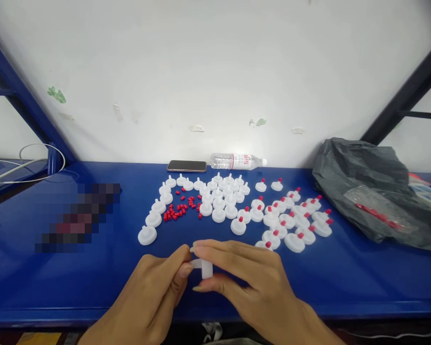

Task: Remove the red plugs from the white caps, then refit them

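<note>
Near the front of the blue table (104, 273), my right hand (251, 270) grips a white nozzle cap (207, 269) by its round base, thumb below and fingers above. The nozzle points left. My left hand (160, 282) pinches the nozzle's tip between thumb and fingers; whether a red piece is inside that pinch is hidden. Beyond my hands lies a loose pile of small red tip caps (175, 212). White nozzle caps (218, 214) with bare nozzles stand upright around the pile. Right of them stand several white nozzle caps with red tips (294, 243).
A phone (187, 166) and a clear plastic bottle (237, 161) lie along the wall. At the right, a clear bag of red pieces (379, 215) rests on a dark plastic bag (359, 167). A pixelated dark object (79, 220) is at left, near white cables (39, 145).
</note>
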A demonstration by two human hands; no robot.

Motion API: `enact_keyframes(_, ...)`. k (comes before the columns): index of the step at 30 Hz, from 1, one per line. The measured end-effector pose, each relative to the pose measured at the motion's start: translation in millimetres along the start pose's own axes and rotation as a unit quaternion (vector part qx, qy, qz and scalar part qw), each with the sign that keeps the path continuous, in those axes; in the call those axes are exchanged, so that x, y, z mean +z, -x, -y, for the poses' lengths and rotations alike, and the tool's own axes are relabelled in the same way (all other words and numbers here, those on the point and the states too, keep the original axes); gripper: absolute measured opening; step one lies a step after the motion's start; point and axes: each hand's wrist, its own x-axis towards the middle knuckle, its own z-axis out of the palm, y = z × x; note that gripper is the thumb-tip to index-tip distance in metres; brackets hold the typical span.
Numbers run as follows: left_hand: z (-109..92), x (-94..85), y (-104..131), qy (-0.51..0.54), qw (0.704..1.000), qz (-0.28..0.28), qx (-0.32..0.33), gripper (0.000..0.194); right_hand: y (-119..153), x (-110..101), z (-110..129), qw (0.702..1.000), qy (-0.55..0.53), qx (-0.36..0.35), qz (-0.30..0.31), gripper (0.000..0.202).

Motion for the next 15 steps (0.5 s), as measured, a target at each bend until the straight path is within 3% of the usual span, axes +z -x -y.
enact_keyframes(6, -4.1, 2.7, -14.5, 0.025, 0.996, 0.048, -0.064, 0.035, 9.1, 10.5, -4.2, 0.984, 0.083, 0.080, 0.135, 0.019)
enact_keyframes(10, -4.9, 3.7, -10.6, 0.006, 0.993, 0.057, -0.103, 0.041, 10.4, 11.9, -5.4, 0.977, 0.130, 0.109, 0.127, 0.021)
enact_keyframes(15, -1.7, 9.5, -8.6, -0.028, 0.992, 0.072, -0.101, 0.036, 9.4, 8.8, -5.7, 0.972, 0.137, 0.149, 0.120, 0.036)
